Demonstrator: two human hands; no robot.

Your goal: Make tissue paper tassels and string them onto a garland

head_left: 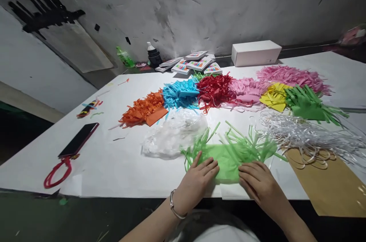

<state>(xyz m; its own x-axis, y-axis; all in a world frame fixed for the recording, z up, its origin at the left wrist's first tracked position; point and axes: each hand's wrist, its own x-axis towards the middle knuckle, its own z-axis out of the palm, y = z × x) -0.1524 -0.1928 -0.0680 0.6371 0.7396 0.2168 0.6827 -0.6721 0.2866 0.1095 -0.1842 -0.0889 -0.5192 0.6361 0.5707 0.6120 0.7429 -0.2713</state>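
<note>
A sheet of light green tissue paper (227,160) with fringed ends lies on the white-covered table in front of me. My left hand (198,175) rests flat on its left part, fingers spread. On the opposite side, my right hand (259,181) lies over the paper's right part with its fingers outstretched and close together; its thumb is mostly hidden. Loose light green strips (251,146) fan out beyond both hands. A crumpled clear plastic bag (174,135) sits just beyond my left hand.
Behind are fringed paper bundles: orange (143,108), blue (181,93), red (214,91), pink (291,76), yellow (274,97) and green (305,104). White ribbons (309,135) overlap brown card (328,184) at right. A phone (78,139) lies left; a white box (256,53) stands behind.
</note>
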